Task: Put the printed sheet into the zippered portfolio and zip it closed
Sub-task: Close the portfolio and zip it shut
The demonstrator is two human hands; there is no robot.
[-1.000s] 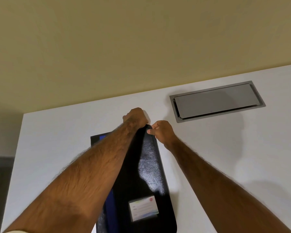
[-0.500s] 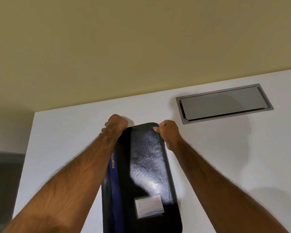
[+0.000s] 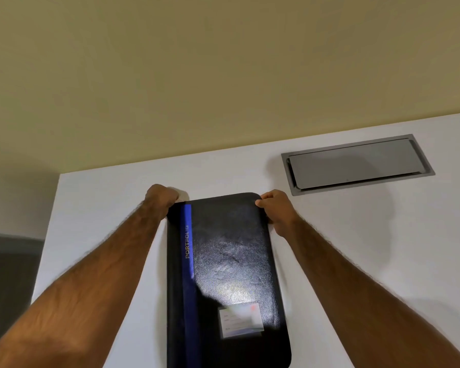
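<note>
The black zippered portfolio lies flat and closed on the white table, its long side running away from me. A blue stripe with the word PORTFOLIO runs down its left side, and a small label card sits near its front right. My left hand is clenched at the far left corner, pinching something small at the edge, apparently the zipper pull. My right hand grips the far right corner. The printed sheet is out of sight.
A grey metal cable hatch with its lid down is set flush into the table at the back right. The table's left edge drops off to a dark floor. A beige wall rises behind the far edge.
My left hand has slid from the far right corner of the portfolio along its far edge to the far left corner. The right hand stays on the right corner.
</note>
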